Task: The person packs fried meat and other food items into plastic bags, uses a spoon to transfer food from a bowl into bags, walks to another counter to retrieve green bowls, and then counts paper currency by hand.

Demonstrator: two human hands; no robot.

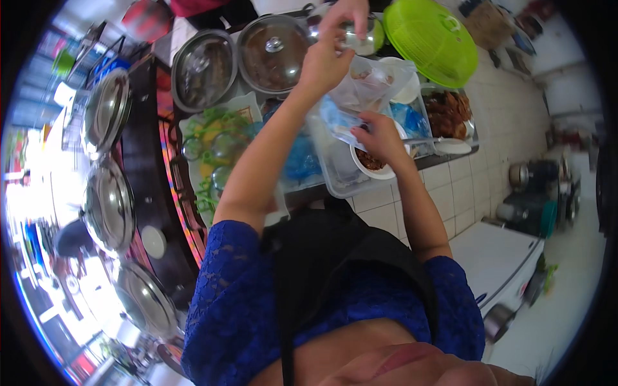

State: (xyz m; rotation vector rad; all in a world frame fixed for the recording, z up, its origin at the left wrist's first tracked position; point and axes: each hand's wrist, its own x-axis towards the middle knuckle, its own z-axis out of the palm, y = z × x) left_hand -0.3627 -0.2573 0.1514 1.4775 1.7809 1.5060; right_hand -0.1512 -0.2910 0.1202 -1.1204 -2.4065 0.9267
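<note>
My left hand (pixel 326 65) reaches forward by the upper corner of a clear plastic bag (pixel 369 87) with food inside. Its fingertips meet another person's hand (pixel 347 17); whether they pinch anything is hidden. My right hand (pixel 384 137) grips the lower part of the bag, where a bluish plastic fold (pixel 340 120) hangs. A light utensil handle (pixel 425 141) sticks out to the right from beneath this hand; I cannot tell if it is held. Below lies a white bowl (pixel 384 172) of dark reddish-brown food, over a clear plastic bin (pixel 340 181).
Glass-lidded pans (pixel 205 70) stand at the back left, beside a tray of green and yellow produce (pixel 217 130). A green mesh food cover (pixel 434 41) and a container of browned meat (pixel 449 113) are on the right. Silver-lidded dishes (pixel 108 207) line the left counter.
</note>
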